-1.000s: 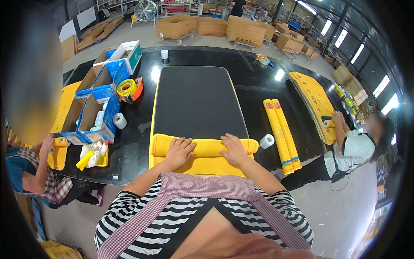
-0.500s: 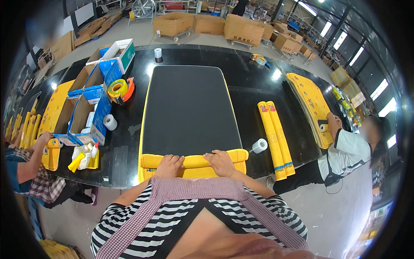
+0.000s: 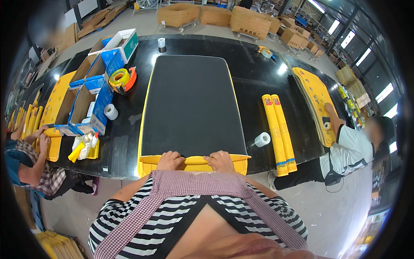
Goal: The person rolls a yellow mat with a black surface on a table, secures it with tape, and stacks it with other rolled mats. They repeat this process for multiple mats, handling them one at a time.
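Co-worker, far left: a person in a checked sleeve (image 3: 26, 166) presses a yellow mat piece (image 3: 51, 144) onto the worktop (image 3: 254, 93) edge.
Supplies, left: open blue-and-white cartons (image 3: 92, 93), a yellow tape dispenser (image 3: 120, 79), a white tape roll (image 3: 111, 112) and a small yellow tray of bottles (image 3: 85, 148) stand close together on the worktop.
Mat: a large black mat with yellow edging (image 3: 189, 105) lies flat, lengthwise away from the wearer; its near end is turned up into a yellow roll (image 3: 194, 161) at the worktop's near edge.
Left hand (image 3: 170, 160): curled, fingers pressed down over the roll's left part, palm down.
Right hand (image 3: 221, 161): same posture on the roll's right part, just beside the left hand; whether the thumbs tuck beneath the roll cannot be told from this view.
Right of mat: a second white tape roll (image 3: 261, 139) stands near the mat's corner; two finished yellow rolled mats (image 3: 279, 134) lie side by side.
Far right: a stack of flat yellow mats (image 3: 312, 97), with another person's arm (image 3: 335, 121) resting on it.
Risk, skew: judged from the grip, both hands sit near the centre, so the roll's outer ends may lag and wind into a cone.
Risk, slack: uneven pressure would probably leave the core loose and let it spring open.
Risk, obstruction: the nearby tape roll could be struck if the mat drifts rightward.
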The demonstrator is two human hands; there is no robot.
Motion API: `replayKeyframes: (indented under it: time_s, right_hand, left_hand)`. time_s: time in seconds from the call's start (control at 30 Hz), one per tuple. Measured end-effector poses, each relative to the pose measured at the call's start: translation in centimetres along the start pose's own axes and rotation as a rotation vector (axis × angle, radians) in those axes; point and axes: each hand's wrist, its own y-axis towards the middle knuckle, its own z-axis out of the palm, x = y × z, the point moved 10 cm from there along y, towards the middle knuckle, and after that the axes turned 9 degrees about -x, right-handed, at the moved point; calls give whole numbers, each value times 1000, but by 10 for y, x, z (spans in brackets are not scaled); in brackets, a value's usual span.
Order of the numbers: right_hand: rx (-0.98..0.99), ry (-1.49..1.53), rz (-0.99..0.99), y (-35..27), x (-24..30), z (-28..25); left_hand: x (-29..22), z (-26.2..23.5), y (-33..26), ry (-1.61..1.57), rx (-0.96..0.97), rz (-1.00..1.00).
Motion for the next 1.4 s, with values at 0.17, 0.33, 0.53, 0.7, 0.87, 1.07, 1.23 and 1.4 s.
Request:
replayKeyframes:
  time_s: [0.17,0.33,0.53,0.7,0.87,1.07,1.23,1.4]
  right_hand:
    - [62,49,43,-5,-2,3]
    - [107,105,81,-3,-5,14]
    - [174,78,95,-4,-7,9]
    - [215,210,220,7,-18,14]
    - [297,328,370,26,-40,30]
    - [117,406,389,31,-54,26]
    - [47,256,183,26,-48,32]
    - [138,-49,-23,15,-34,16]
  left_hand:
    - [4,6,-7,-106,-39,-52]
    - [22,21,-15,-151,-12,-167]
    - [10,10,-5,-104,-56,-171]
    - [10,8,1,-72,3,-228]
    - [30,16,8,-188,-33,-379]
    - [38,4,15,-331,-98,-480]
    - [37,18,13,-220,-146,-243]
    - [19,6,6,35,-44,-93]
